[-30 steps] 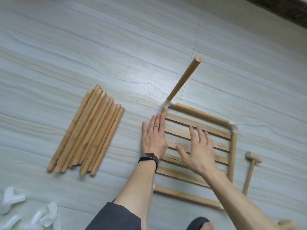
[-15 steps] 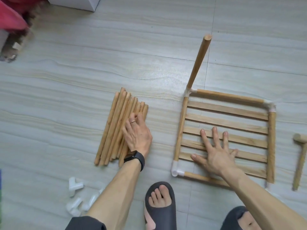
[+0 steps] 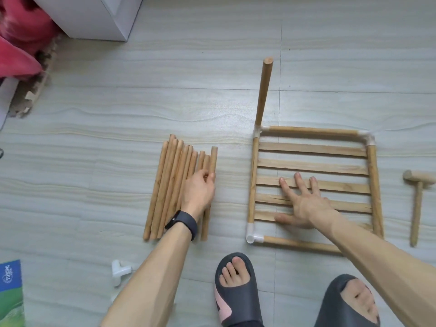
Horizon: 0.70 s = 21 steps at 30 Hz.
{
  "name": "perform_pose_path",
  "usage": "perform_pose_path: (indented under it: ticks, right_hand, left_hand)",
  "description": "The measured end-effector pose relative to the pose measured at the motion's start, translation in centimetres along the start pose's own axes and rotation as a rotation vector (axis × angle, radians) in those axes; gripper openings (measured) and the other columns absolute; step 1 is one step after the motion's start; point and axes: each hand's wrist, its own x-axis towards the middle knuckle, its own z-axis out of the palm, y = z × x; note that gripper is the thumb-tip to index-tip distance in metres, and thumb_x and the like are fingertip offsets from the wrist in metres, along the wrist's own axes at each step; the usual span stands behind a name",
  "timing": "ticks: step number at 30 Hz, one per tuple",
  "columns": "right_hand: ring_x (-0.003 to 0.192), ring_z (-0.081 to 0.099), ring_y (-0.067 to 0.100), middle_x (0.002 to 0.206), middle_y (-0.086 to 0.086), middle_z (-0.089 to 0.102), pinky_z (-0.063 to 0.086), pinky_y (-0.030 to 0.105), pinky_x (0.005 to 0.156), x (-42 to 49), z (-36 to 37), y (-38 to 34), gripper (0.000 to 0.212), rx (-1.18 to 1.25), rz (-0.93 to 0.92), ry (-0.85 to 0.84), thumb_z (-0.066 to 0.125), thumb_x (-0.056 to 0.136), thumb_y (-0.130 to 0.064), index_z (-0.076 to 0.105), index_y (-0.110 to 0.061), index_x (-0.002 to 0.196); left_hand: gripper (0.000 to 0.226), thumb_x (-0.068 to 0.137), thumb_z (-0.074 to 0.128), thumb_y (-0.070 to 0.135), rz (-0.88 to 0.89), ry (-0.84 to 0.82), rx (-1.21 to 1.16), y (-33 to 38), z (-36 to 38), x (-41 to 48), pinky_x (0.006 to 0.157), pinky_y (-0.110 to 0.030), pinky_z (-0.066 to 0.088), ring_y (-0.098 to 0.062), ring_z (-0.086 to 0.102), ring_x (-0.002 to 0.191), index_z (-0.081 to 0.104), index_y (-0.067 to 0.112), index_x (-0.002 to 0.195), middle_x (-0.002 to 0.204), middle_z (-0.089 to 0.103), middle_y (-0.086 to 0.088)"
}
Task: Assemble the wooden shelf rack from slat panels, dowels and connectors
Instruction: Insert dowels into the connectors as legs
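down on the pale floor [image 3: 82, 161], the slat panel [image 3: 311, 147] lies flat inside a square of frame dowels [image 3: 313, 131] joined at the corners by white connectors [image 3: 368, 136], and one upright dowel [image 3: 264, 90] already stands in the far-left connector [image 3: 258, 131]. the right hand [image 3: 304, 204] rests spread and flat on the middle slats, fingers straight, gripping nothing. i'd judge it is pinning the frame so it doesn't slide or twist while the other arm reaches away. the left hand [image 3: 199, 190] is over the right edge of the dowel pile [image 3: 169, 185], near the frame, its fingers and thumb curled round the outermost dowel [image 3: 213, 159], which looks barely lifted, if at all. the near-left connector [image 3: 252, 234] shows an open socket facing up, so my guess is that this dowel is meant for it as the second post. the pile lies parallel and close by, which makes one-handed picking easy. the wooden mallet [image 3: 417, 204] lies well to the right of the frame, untouched — handy for tapping a post home. a spare connector [image 3: 120, 271] lies on the floor by the left forearm.
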Motion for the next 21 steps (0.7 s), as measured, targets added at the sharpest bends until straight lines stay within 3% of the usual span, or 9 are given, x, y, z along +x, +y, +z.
perform_pose_path:
  ticks: [4, 7, 9, 11, 14, 16, 17, 19, 21]
  right_hand:
    - [0.151, 0.029, 0.032, 0.169, 0.003, 0.019, 0.029, 0.043, 0.121, -1.2, -6.1, 0.5, 0.085, -0.067, -0.108, -0.092, 0.038, 0.091, -0.079, 0.015, -0.038, 0.161]
    - [0.14, 0.048, 0.022, 0.153, 0.001, 0.051, 0.035, 0.033, 0.114, -3.3, -8.7, 1.9, 0.073, 0.44, -0.173, -0.029, 0.027, 0.095, -0.077, 0.051, -0.032, 0.148]
    - [0.114, 0.069, 0.021, 0.13, 0.002, 0.069, 0.051, 0.033, 0.092, -5.2, -8.9, 3.8, 0.068, 0.868, -0.178, -0.132, 0.026, 0.096, -0.077, 0.059, -0.034, 0.137]
    - [0.073, 0.07, 0.014, 0.102, 0.0, 0.076, 0.053, 0.027, 0.06, -6.7, -8.3, 6.4, 0.06, 1.122, -0.166, -0.188, 0.034, 0.097, -0.073, 0.063, -0.03, 0.127]
    - [0.05, 0.039, 0.005, 0.07, -0.009, 0.056, 0.031, 0.019, 0.044, -8.3, -6.5, 10.7, 0.032, 1.286, -0.128, 0.103, 0.051, 0.103, -0.05, 0.073, -0.028, 0.111]
    - [0.05, 0.038, 0.002, 0.063, -0.013, 0.048, 0.03, 0.017, 0.046, -9.1, -5.5, 13.7, 0.025, 1.143, -0.06, 0.426, 0.051, 0.104, -0.039, 0.074, -0.031, 0.1]
    - [0.05, 0.041, 0.002, 0.061, -0.013, 0.05, 0.032, 0.018, 0.049, -9.5, -5.3, 15.1, 0.026, 1.046, -0.012, 0.57, 0.05, 0.105, -0.038, 0.074, -0.029, 0.098]
    - [0.059, 0.052, 0.007, 0.065, -0.01, 0.059, 0.038, 0.028, 0.056, -10.4, -5.5, 17.6, 0.027, 0.929, 0.09, 0.754, 0.047, 0.105, -0.039, 0.073, -0.029, 0.103]
    - [0.08, 0.064, 0.013, 0.078, -0.008, 0.069, 0.041, 0.033, 0.066, -11.2, -6.3, 19.5, 0.03, 0.793, 0.2, 0.836, 0.045, 0.104, -0.04, 0.071, -0.036, 0.118]
  left_hand:
    - [0.026, 0.107, 0.047, 0.028, -0.089, -0.335, -0.591, 6.4, 0.5, -0.3, 0.071, -0.03, 0.052, -0.02, 0.071, 0.081, 0.068, 0.013, 0.103, 0.102, 0.075, -0.002]
    - [0.031, 0.109, 0.042, 0.027, -0.147, -0.4, -0.933, 10.7, 2.7, -0.5, 0.066, -0.023, 0.057, -0.016, 0.075, 0.082, 0.067, 0.008, 0.107, 0.095, 0.078, 0.0]
    - [0.033, 0.11, 0.039, 0.026, -0.175, -0.407, -1.113, 13.2, 4.6, -0.7, 0.067, -0.025, 0.058, -0.018, 0.075, 0.088, 0.063, 0.004, 0.113, 0.101, 0.077, -0.006]
    - [0.029, 0.111, 0.037, 0.026, -0.181, -0.413, -1.167, 15.0, 6.8, -1.1, 0.073, -0.028, 0.058, -0.02, 0.076, 0.092, 0.059, 0.007, 0.113, 0.11, 0.075, -0.008]
    - [0.038, 0.109, 0.038, 0.038, -0.077, -0.423, -0.876, 16.6, 10.4, -1.9, 0.08, -0.03, 0.054, -0.019, 0.074, 0.098, 0.063, 0.01, 0.118, 0.116, 0.074, -0.003]
    - [0.052, 0.103, 0.035, 0.058, 0.176, -0.323, -0.278, 16.3, 12.9, -2.0, 0.095, -0.041, 0.046, -0.026, 0.06, 0.121, 0.059, 0.02, 0.129, 0.13, 0.066, -0.004]
    - [0.064, 0.098, 0.033, 0.069, 0.318, -0.263, 0.081, 15.9, 14.1, -1.9, 0.106, -0.049, 0.036, -0.034, 0.043, 0.137, 0.05, 0.025, 0.141, 0.146, 0.053, -0.008]
    - [0.093, 0.085, 0.029, 0.086, 0.503, -0.273, 0.56, 14.8, 15.9, -1.7, 0.113, -0.071, 0.006, -0.044, -0.005, 0.152, 0.011, 0.034, 0.16, 0.169, 0.002, -0.007]
    - [0.106, 0.076, 0.025, 0.095, 0.535, -0.388, 0.774, 13.1, 17.2, -1.1, 0.107, -0.08, -0.009, -0.045, -0.034, 0.144, -0.022, 0.042, 0.155, 0.16, -0.037, -0.002]
